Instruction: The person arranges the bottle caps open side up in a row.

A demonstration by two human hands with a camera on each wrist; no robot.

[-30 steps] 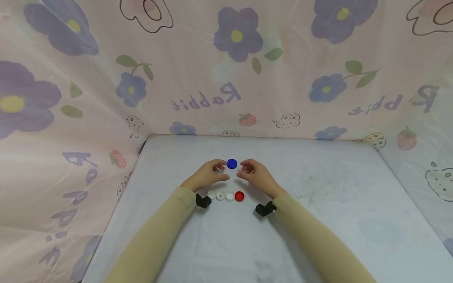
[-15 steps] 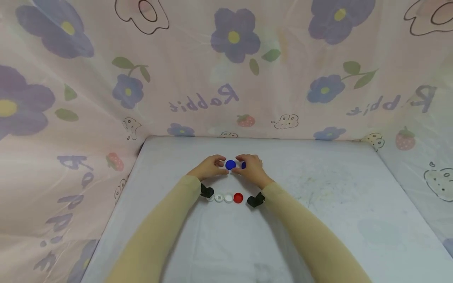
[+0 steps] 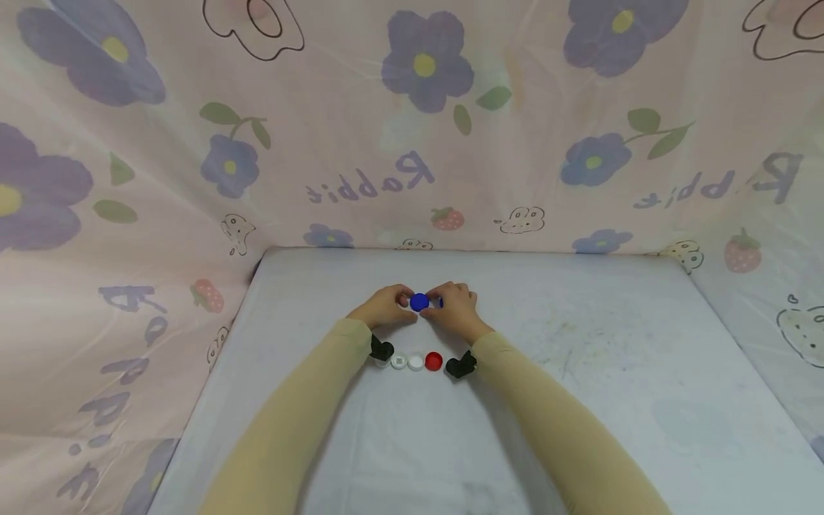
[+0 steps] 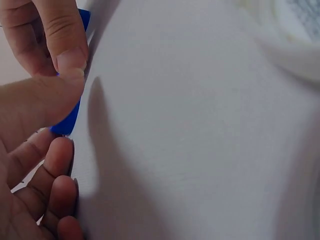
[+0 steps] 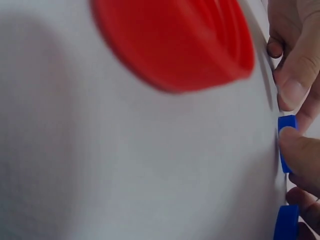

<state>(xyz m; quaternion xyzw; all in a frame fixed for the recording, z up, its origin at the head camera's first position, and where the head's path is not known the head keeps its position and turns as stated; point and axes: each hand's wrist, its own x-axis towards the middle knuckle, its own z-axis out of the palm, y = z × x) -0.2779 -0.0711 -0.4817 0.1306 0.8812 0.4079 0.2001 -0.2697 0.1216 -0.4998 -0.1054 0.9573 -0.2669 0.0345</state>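
Two blue bottle caps lie toward the far middle of the table. My right hand [image 3: 458, 309] pinches the nearer-to-centre blue cap [image 3: 419, 302] between thumb and forefinger; in the right wrist view the thumb lies on this cap's edge [image 5: 287, 121]. The second blue cap [image 3: 441, 302] is mostly covered by the same hand, beside its curled fingers. My left hand [image 3: 385, 306] is at the left side of the first cap, its index fingertip right at the rim, the thumb just in front and the other fingers loosely bent.
A row nearer the body holds a red cap [image 3: 434, 361], hollow side up, and white caps [image 3: 416, 362], one with a printed square [image 3: 399, 361]. The leftmost white cap is partly hidden by the black left wrist camera [image 3: 382, 349]. Flowered cloth [image 3: 360, 143] walls the table [image 3: 579, 372].
Both hands have closed in on the first blue cap, and the right hand has taken it between thumb and finger. The second blue cap has come into view under the right hand. The row stays put.
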